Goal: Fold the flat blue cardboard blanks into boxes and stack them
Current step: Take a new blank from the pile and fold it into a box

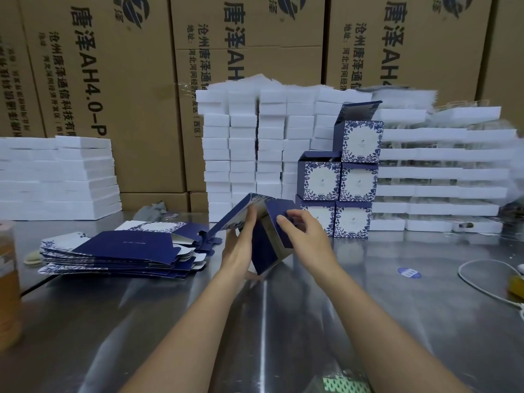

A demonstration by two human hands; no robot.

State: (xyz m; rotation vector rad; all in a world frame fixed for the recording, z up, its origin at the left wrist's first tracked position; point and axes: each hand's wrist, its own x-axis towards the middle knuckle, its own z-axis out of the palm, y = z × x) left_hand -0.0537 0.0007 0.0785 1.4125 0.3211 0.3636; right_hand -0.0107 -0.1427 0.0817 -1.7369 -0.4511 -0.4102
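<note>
**Inspector:** Nearest item first. What do the hands hold?

**Recorder:** One half-formed box (268, 251), held between both hands over the middle of the tabletop (283, 321). The left hand (239, 246) grips its left wall with the fingers curled up round the printed panel. The right hand (307, 236) is closed on the upper right flap, fingertips on the flap edge.

**Inspector:** Attitude of the piece?

**Recorder:** Tilted. Its lower corner is just above or touching the steel; I cannot tell which. The long axis rises from there, away and to the left, and the open end faces away from the person.

**Inspector:** Supply?

**Recorder:** The pile of flat blanks (122, 251) lies toward the left edge, near the left hand.

**Inspector:** And the destination?

**Recorder:** The stack of folded boxes (340, 191) stands further back, to the right of the hands and against the white foam stacks (243, 148). Its left column is one box lower than its right. Brown cartons (119, 80) stand along the far edge.

**Inspector:** Finding?

**Recorder:** In my judgement the right hand is the nearer for placing, forward and rightward onto the lower column, once the flaps are closed.
</note>
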